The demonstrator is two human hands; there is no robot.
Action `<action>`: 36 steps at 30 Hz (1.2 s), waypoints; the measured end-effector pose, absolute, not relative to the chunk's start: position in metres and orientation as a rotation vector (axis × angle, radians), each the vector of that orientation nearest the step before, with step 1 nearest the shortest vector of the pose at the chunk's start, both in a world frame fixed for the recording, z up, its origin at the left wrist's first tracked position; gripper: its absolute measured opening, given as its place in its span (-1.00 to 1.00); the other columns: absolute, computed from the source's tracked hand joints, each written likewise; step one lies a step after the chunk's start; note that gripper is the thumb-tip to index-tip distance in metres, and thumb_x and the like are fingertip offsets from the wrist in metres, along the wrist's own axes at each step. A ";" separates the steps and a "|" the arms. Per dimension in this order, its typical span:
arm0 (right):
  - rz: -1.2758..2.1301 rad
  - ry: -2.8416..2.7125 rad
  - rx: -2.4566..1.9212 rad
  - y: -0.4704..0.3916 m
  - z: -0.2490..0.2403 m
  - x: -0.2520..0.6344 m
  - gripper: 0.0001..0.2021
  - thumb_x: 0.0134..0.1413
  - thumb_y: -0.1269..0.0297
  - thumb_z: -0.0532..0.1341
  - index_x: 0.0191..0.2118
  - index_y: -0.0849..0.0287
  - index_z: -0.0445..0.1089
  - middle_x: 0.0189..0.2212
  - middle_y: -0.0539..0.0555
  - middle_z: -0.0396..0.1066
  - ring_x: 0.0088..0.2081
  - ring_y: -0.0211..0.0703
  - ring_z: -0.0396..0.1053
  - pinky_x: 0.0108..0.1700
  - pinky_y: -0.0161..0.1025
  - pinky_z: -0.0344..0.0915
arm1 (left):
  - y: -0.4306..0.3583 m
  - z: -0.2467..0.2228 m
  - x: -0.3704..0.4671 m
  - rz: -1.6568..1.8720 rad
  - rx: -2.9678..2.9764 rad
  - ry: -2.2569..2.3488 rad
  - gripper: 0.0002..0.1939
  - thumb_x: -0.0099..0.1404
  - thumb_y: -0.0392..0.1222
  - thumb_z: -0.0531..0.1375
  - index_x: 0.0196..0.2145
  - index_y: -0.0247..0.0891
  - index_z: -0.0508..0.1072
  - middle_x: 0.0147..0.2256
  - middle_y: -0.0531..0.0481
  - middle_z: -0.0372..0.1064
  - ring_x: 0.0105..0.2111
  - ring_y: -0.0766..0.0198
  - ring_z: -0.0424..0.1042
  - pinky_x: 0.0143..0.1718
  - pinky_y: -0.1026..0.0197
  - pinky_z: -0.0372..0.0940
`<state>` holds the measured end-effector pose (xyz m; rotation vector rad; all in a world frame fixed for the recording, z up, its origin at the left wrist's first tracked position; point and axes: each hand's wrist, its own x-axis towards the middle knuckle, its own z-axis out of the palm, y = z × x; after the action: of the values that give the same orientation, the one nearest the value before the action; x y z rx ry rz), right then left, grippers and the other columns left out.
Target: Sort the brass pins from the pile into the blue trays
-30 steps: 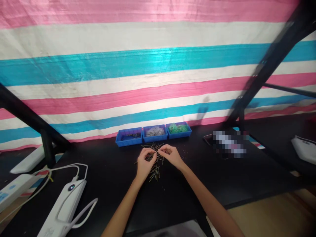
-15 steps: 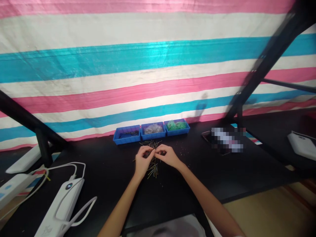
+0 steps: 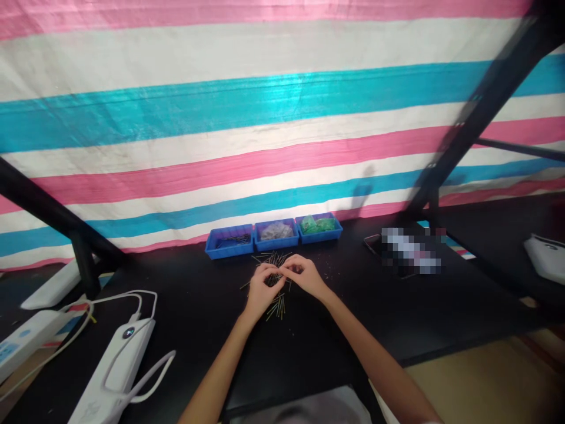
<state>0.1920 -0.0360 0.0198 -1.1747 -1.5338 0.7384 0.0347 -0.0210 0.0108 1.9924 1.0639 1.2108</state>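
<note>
Thin sticks (image 3: 272,259) lie in a loose, criss-crossed heap on the black tabletop (image 3: 198,318), directly in front of you and partly covered by your hands. Nearer your body, a smaller cluster of sticks (image 3: 277,307) fans out just below the heap, some with a yellowish tint.

Your left hand (image 3: 262,288) and right hand (image 3: 308,278) meet over the heap. Fingers of both are curled inward, thumbs and forefingers brought towards each other, fingertips of the two hands touching or nearly so. Whether a stick is pinched there, you cannot tell; the tips hide it.

Small pale specks (image 3: 327,275) are scattered right of your right hand.

Just beyond the heap, three blue bins in a row: the left bin (image 3: 229,252) holds dark thin pieces (image 3: 238,238), the middle bin (image 3: 276,242) a greyish translucent mass (image 3: 276,230), the right bin (image 3: 321,236) green material (image 3: 316,224).

Well to your right, a dark flat device (image 3: 372,243), partly masked by pixelation. To your left, a white slab-shaped device (image 3: 112,365) with a small round display, a looped white cable (image 3: 152,386) against it; further left, a white power strip (image 3: 26,338).

Behind everything, a sheet striped pink, white and blue (image 3: 265,159), with black frame bars slanting at both sides.
</note>
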 end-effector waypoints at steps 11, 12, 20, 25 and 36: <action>0.406 -1.723 -1.551 -0.041 0.018 0.207 -0.83 -0.03 0.17 0.25 -0.28 0.05 0.46 -0.30 0.02 0.39 -0.35 -0.23 0.31 -0.30 -0.26 0.19 | 0.008 0.020 0.020 1.287 2.196 1.248 -0.90 0.10 -0.12 0.23 -0.42 -0.13 0.53 -0.35 -0.01 0.40 -0.26 0.19 0.36 -0.15 0.09 0.23; 0.379 -1.752 -1.577 -0.042 0.019 0.208 -0.81 -0.05 0.18 0.26 -0.26 0.05 0.46 -0.29 0.02 0.39 -0.32 -0.20 0.32 -0.27 -0.25 0.19 | 0.014 0.023 0.017 1.317 2.205 1.287 -0.90 0.10 -0.12 0.23 -0.42 -0.12 0.53 -0.34 -0.01 0.40 -0.25 0.18 0.36 -0.14 0.08 0.21; 0.457 -1.896 -1.615 -0.040 0.015 0.216 -0.79 -0.01 0.16 0.23 -0.23 0.08 0.44 -0.25 0.06 0.36 -0.23 -0.14 0.33 -0.20 -0.20 0.19 | 0.073 0.056 -0.016 1.630 2.063 1.616 -0.80 0.15 -0.04 0.18 -0.32 -0.16 0.51 -0.32 -0.06 0.36 -0.23 0.11 0.33 -0.10 0.02 0.17; 0.544 -1.938 -1.601 -0.043 0.018 0.222 -0.62 -0.17 0.03 0.32 -0.16 0.02 0.42 -0.17 0.05 0.32 -0.16 -0.08 0.32 -0.09 -0.09 0.16 | 0.054 0.051 -0.008 1.535 2.134 1.581 -0.75 0.15 -0.01 0.19 -0.27 -0.18 0.49 -0.26 -0.06 0.35 -0.17 0.11 0.32 -0.07 0.04 0.17; 0.551 -1.972 -1.554 -0.038 0.012 0.217 -0.85 0.03 0.20 0.23 -0.26 0.07 0.44 -0.28 0.01 0.37 -0.20 -0.19 0.31 -0.15 -0.22 0.14 | -0.014 0.010 0.031 0.758 2.476 1.206 -0.77 0.18 -0.10 0.17 -0.19 -0.11 0.44 -0.15 -0.04 0.34 -0.10 0.13 0.29 -0.14 0.07 0.15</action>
<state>0.2174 -0.0384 0.0124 -1.5543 -1.9723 0.5513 0.0308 -0.0137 0.0100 2.4761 1.2056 0.7585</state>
